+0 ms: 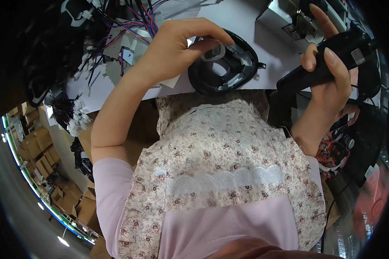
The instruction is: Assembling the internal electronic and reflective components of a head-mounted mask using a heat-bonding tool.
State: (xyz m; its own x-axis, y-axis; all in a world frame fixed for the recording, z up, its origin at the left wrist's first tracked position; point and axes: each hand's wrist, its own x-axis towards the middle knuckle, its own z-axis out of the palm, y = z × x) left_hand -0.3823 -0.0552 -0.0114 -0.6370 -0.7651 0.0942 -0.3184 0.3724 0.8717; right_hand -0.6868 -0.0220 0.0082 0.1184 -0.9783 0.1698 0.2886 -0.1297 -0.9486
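Observation:
Near the table's front edge lies a black oval plastic housing (244,72) with an opening in its middle and a small tab at its right. My left hand (177,47) reaches over its upper left part, thumb and forefinger pinched on a small clear plastic piece (218,52). That piece is just above or against the housing; I cannot tell which. At the right, my right hand (335,84) is wrapped round a black handheld device (304,74) with a small pale label. Its narrower end points left and down toward the table edge, and the forefinger sticks up past it.
Red, blue and black wires (148,19) lie with pale flat parts behind my left arm. A metal fixture (285,28) stands at the back right of the white table (270,73). White connectors (78,118) hang off its left edge. Cardboard boxes (36,142) fill the floor at far left.

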